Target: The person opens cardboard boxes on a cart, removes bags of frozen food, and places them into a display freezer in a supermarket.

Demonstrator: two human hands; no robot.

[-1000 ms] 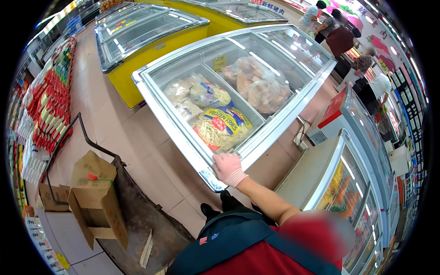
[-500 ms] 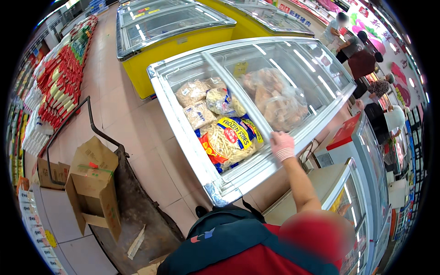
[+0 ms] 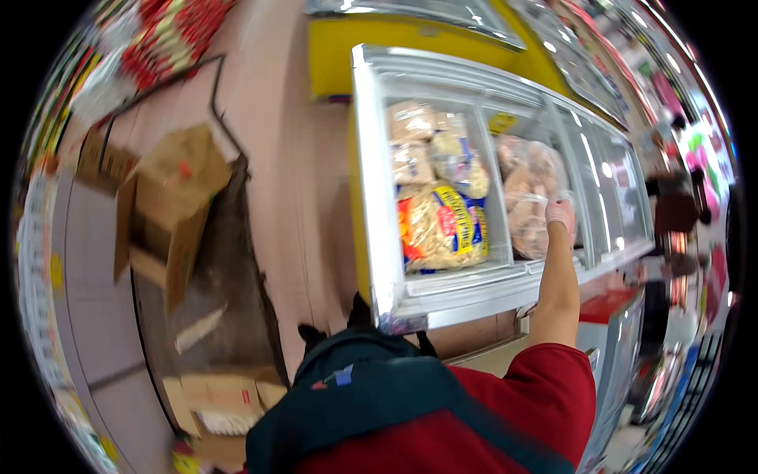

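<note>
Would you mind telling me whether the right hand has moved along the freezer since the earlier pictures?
Yes. The right hand has moved from the freezer's near front rim further in, onto the glass lid above the pale bags.

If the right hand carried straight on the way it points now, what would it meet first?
Probably the clear bag of pale frozen pieces in the white chest freezer; the gloved right hand already looks at it, though depth is unclear.
</note>
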